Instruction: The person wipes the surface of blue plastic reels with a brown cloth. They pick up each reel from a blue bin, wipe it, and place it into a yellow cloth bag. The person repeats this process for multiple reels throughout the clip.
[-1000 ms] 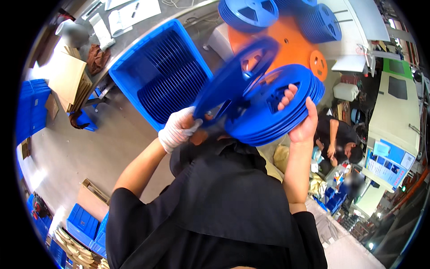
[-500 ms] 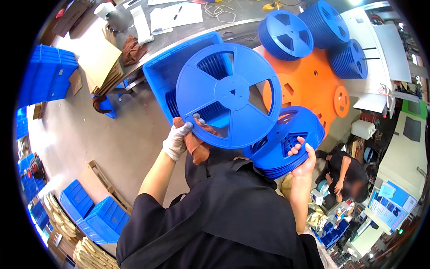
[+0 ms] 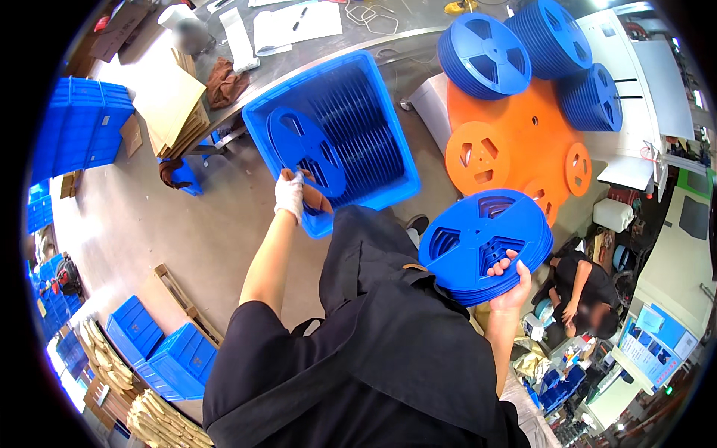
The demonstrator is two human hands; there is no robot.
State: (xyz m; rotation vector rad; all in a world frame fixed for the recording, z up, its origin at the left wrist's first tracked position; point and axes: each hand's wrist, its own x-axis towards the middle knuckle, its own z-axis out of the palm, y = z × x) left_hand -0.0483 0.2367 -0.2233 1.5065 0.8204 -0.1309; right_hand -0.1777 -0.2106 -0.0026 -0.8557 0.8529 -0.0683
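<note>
My left hand (image 3: 290, 196), in a whitish glove, is closed on the near edge of a blue reel (image 3: 307, 142) and a brown cloth (image 3: 319, 201). That reel is tilted within the left part of a blue plastic bin (image 3: 405, 193). To its right in the bin, a row of dark blue reels (image 3: 362, 123) stands on edge. At the right, my bare right hand (image 3: 512, 285) grips the near rim of a stack of blue reels (image 3: 457, 261), its fingertips curled through an opening in the top one. What supports the stack from below is hidden.
An orange stand with round discs (image 3: 515, 134) carries several stacks of blue reels (image 3: 485, 56) beyond my right hand. A metal workbench (image 3: 358, 45) runs along the back. Blue crates (image 3: 179, 362) stand at the lower left. Another person (image 3: 575, 287) crouches at the right.
My left hand has brought the reel and cloth down and left, from in front of me into the bin. My right hand has stayed on the stack, which shows more fully now.
</note>
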